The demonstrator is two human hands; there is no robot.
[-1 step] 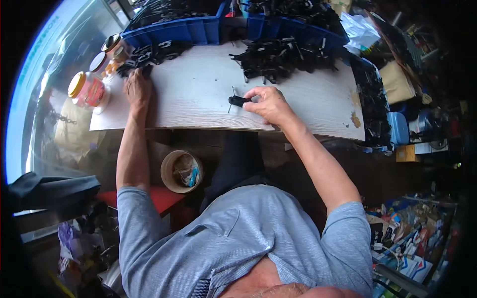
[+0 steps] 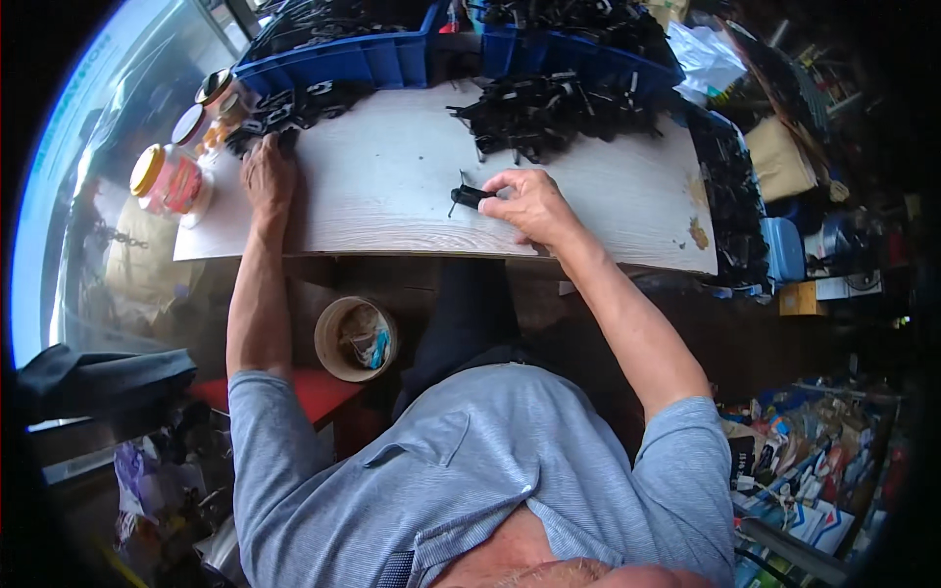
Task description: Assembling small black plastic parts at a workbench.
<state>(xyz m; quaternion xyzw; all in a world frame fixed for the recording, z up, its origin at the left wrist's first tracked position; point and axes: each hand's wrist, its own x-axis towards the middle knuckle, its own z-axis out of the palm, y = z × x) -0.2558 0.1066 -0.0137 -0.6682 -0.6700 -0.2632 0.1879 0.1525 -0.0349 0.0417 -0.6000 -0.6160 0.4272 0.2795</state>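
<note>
My right hand (image 2: 532, 208) pinches a small black plastic part (image 2: 470, 196) just above the white tabletop (image 2: 372, 196). A thin metal pin sticks out crosswise from its left end. My left hand (image 2: 267, 176) reaches to the left edge of the table, its closed fingers at the near side of a pile of black parts (image 2: 304, 106). A dark piece shows by the fingertips, which are partly hidden. A larger heap of black parts with metal pins (image 2: 559, 113) lies beyond my right hand.
Two blue bins (image 2: 338, 71) full of black parts stand at the back. Lidded jars (image 2: 172, 179) line the left side. Below the table's front edge is a bucket (image 2: 328, 365) with scraps. Dark parts hang or stack past the right edge (image 2: 735, 196).
The metal pin on the part in my right hand has turned slightly. My hands otherwise keep their places; the whole view has shifted a little.
</note>
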